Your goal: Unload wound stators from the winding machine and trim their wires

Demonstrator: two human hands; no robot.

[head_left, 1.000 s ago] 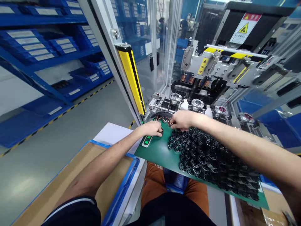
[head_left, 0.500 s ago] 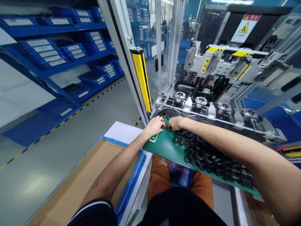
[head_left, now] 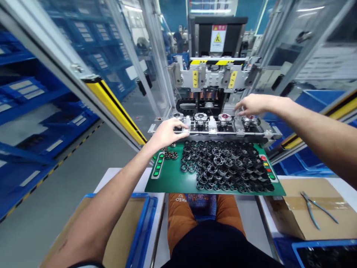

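My left hand (head_left: 166, 133) is stretched over the left end of the machine's fixture row, thumb and fingers apart, with nothing visible in it. It is nearest the leftmost round metal fixture (head_left: 178, 116), which it partly covers. My right hand (head_left: 250, 105) hovers at the rightmost fixture (head_left: 249, 120), its fingers loosely bent and apart, nothing seen between them. Red shows on that fixture and on the fixture left of it (head_left: 224, 118). The second fixture from the left (head_left: 200, 118) shows bare metal. Copper-wound rings (head_left: 170, 155) lie below my left hand on the green work surface (head_left: 170, 182).
Many black ring-shaped cores (head_left: 223, 163) cover the green surface. Button panels sit at its left (head_left: 158, 166) and right (head_left: 267, 167). Yellow light-curtain bars (head_left: 117, 111) flank the machine. Pliers (head_left: 312, 208) lie on a cardboard box (head_left: 331, 227) at right.
Both hands have left the copper-wound rings at the surface's left corner. My left hand has moved up to the left fixture, my right across to the rightmost one. The view has turned right.
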